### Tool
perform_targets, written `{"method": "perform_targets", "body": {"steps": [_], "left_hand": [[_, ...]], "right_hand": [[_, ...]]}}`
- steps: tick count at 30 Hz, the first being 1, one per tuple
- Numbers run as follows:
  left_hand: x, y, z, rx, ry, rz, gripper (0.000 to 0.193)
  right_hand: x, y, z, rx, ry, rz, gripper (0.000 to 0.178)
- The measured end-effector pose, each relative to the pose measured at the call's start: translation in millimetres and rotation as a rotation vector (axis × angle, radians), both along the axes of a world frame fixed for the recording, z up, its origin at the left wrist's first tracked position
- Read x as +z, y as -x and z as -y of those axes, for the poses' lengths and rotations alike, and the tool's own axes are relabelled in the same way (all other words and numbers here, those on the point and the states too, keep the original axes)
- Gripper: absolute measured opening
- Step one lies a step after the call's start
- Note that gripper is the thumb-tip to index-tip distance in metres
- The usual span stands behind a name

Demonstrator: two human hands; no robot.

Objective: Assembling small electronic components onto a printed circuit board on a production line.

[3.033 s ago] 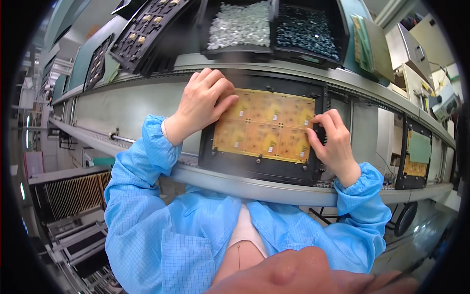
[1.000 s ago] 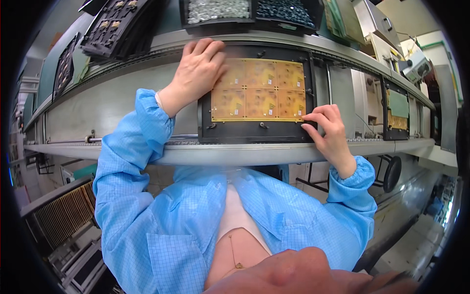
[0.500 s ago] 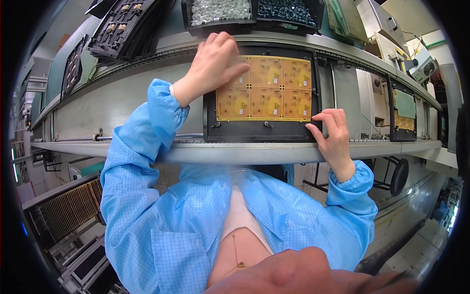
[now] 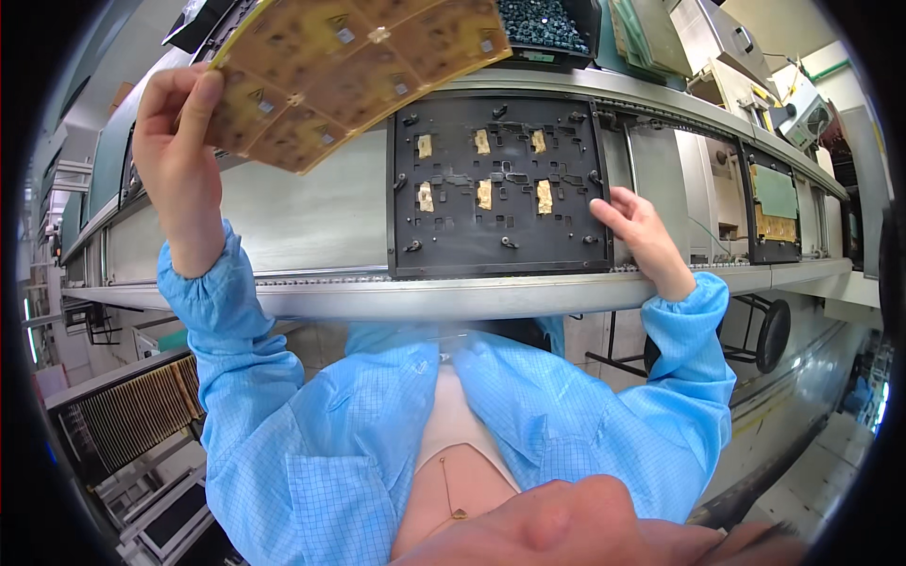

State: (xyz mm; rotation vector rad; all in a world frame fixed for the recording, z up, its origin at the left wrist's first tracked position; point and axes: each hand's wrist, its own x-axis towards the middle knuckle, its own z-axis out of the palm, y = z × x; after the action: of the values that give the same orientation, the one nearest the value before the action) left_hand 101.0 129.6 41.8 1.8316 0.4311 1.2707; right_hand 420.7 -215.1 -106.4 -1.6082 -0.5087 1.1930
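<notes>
My left hand (image 4: 179,156), raised at the upper left, pinches the left edge of a yellow-brown circuit board panel (image 4: 349,80). The panel is tilted up in the air, and its top runs out of the picture. Below and to the right of it lies a black fixture tray (image 4: 453,253) with cut-outs, small clips round its rim and several tan patches (image 4: 484,194) showing. At the tray's right edge is my right hand (image 4: 646,236), thumb and fingers slightly apart with nothing seen in them. Whether its fingertips touch the edge is unclear.
The tray sits between the metal conveyor rails (image 4: 472,297). Behind it stands a black bin of small dark-blue parts (image 4: 552,26). Another black fixture (image 4: 774,252) holds a board partly covered by a green sheet (image 4: 780,201) at the right. A slotted rack (image 4: 132,410) stands lower left.
My left hand has lifted the panel off the black tray, up and to the left, baring the tray's surface. My right hand has shifted slightly up at the tray's right edge.
</notes>
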Motion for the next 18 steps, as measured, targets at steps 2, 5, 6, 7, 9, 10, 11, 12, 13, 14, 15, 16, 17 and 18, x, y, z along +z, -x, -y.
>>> {"method": "perform_targets", "body": {"steps": [2,5,6,7,9,10,11,12,13,14,15,16,17,18], "left_hand": [[-5,14,2,0.030,0.012,0.015,0.012],[-14,28,6,0.059,0.028,0.031,0.012],[-15,32,7,0.057,0.032,0.032,0.012],[-16,34,8,0.067,0.029,0.038,0.012],[-18,39,9,0.070,0.038,0.072,0.012],[-18,43,10,0.078,0.037,0.081,0.012],[-18,45,10,0.093,0.033,0.107,0.012],[-20,48,10,0.109,0.030,0.134,0.012],[-22,53,8,0.111,0.033,0.151,0.012],[-25,60,1,0.104,0.045,0.185,0.011],[-28,66,-5,0.094,0.060,0.220,0.011],[-32,73,-9,0.083,0.066,0.237,0.011],[-35,77,-12,0.075,0.086,0.271,0.011],[-35,83,-10,0.070,0.095,0.305,0.010]], "right_hand": [[-10,2,-4,0.070,-0.001,-0.050,0.046],[-17,12,-6,-0.051,-0.096,-0.144,0.042],[-11,14,-5,-0.040,-0.098,-0.139,0.042],[-2,16,-2,-0.085,-0.125,-0.142,0.041],[14,16,1,-0.121,-0.189,-0.119,0.037],[24,18,4,-0.112,-0.190,-0.111,0.037],[36,20,9,-0.151,-0.194,-0.052,0.036],[48,21,13,-0.188,-0.197,0.009,0.036],[60,23,19,-0.216,-0.217,0.058,0.036],[73,29,24,-0.261,-0.231,0.153,0.036],[85,33,30,-0.261,-0.272,0.324,0.036],[93,37,37,-0.260,-0.308,0.496,0.035],[101,37,47,-0.292,-0.318,0.753,0.031],[112,41,60,-0.297,-0.323,0.778,0.031]]}}
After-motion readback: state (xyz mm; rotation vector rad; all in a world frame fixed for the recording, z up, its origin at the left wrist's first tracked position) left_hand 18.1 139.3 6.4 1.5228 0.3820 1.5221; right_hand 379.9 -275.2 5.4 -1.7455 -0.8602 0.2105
